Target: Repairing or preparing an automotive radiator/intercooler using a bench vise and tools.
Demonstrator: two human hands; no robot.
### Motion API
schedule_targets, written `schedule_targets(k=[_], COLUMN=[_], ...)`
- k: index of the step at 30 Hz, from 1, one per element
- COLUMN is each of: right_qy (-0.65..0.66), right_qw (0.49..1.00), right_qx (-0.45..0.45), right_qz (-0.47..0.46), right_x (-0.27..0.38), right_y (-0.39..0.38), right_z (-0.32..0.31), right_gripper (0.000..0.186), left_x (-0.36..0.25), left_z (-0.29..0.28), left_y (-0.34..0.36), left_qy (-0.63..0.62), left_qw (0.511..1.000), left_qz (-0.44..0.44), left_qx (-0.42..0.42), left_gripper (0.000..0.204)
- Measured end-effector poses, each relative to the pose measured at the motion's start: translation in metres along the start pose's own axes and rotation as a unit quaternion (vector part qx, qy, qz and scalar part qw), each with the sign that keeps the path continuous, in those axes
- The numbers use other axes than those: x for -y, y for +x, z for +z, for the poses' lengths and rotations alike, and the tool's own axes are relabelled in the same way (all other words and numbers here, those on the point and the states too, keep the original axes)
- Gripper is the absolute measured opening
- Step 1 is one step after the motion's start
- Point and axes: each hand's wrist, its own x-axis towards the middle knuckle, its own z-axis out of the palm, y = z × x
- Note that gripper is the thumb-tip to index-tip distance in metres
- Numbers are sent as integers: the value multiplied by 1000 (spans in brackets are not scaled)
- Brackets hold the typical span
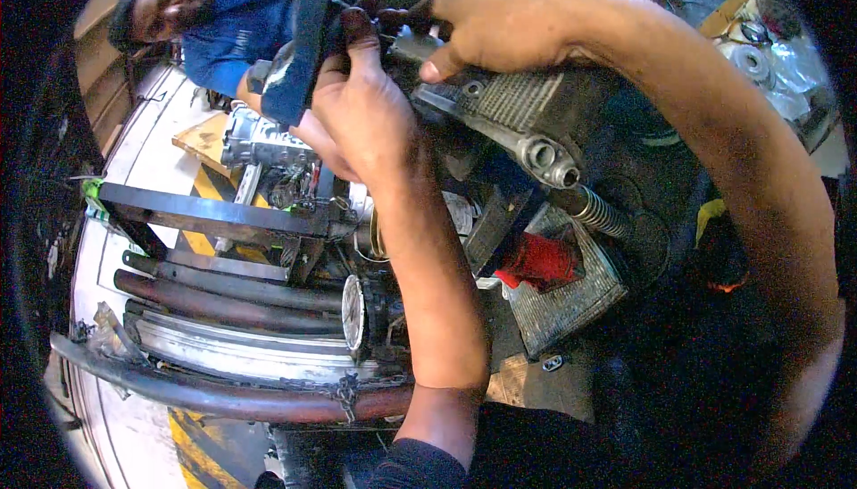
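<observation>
My left hand (370, 118) is raised at upper middle beside a dark strap-like strip (314, 33). Its thumb points up and its fingers curl around something that the hand itself hides. From the right, my right hand (491, 29) reaches over a finned metal heat exchanger (527, 100). The right fingers stretch toward my left thumb, with the right thumb bent below, by a grey metal edge. What lies between those fingertips is too dark to make out. The exchanger's metal end bar (486, 123) slopes down to a fitting with round ports (542, 154).
A person in a blue shirt (237, 20) leans in at upper left, an arm reaching toward the strip. Metal bars (214, 208) and pipes (223, 395) lie at left. Below the exchanger are a ribbed hose (598, 212), a red object (540, 261) and another finned core (571, 310).
</observation>
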Motion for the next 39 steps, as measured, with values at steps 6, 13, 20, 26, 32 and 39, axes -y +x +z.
schedule_targets(k=[6,13,20,26,32,39], right_qy=[-49,-62,-89,-99,-250,-205], right_qw=[998,997,994,991,965,978], right_qx=[-5,1,-61,39,72,33], right_qz=[35,39,-27,79,-12,1], right_x=[4,5,-5,19,-31,-31], right_y=[-2,0,5,9,35,24], right_z=[-1,3,15,-6,20,25], right_gripper=[48,48,48,50,50,49], left_x=[4,1,3,-7,4,4], left_z=[0,1,-1,1,18,5], left_y=[-5,-6,-6,-3,-12,-4], left_qy=[28,-29,24,24,16,-81], left_qw=[1000,1000,1000,999,999,997], left_qz=[-12,-4,2,-25,26,1], left_qx=[0,-4,1,4,16,-10], left_gripper=[34,30,39,33,30,32])
